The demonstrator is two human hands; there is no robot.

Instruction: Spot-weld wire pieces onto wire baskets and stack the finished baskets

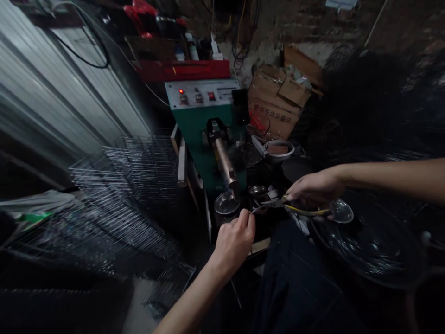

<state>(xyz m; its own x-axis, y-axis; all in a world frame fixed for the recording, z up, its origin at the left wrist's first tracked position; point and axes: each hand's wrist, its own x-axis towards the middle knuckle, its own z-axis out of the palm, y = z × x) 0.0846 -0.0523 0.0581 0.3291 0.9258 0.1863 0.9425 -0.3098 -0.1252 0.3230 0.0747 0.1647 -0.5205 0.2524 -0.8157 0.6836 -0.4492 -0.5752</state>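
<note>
My right hand [314, 188] grips a pair of pliers [274, 203] with yellow handles, the jaws pointing left. A shiny round dish-like piece [343, 211] shows at the right side of this hand; whether the fingers hold it too is unclear. My left hand [236, 234] is closed, its fingertips pinched near the plier tips on something thin and pale that I cannot make out. Just beyond it, a small round metal dish [225, 204] sits under the tip of a copper-coloured arm [225, 162] on a green machine [194, 123].
Stacked wire racks [139, 171] stand at the left. A large dark basin [368, 246] with shiny pieces is at the right. Behind are a cardboard box [274, 104] and a white bowl [290, 150]. A red light [181, 91] glows on the machine's panel.
</note>
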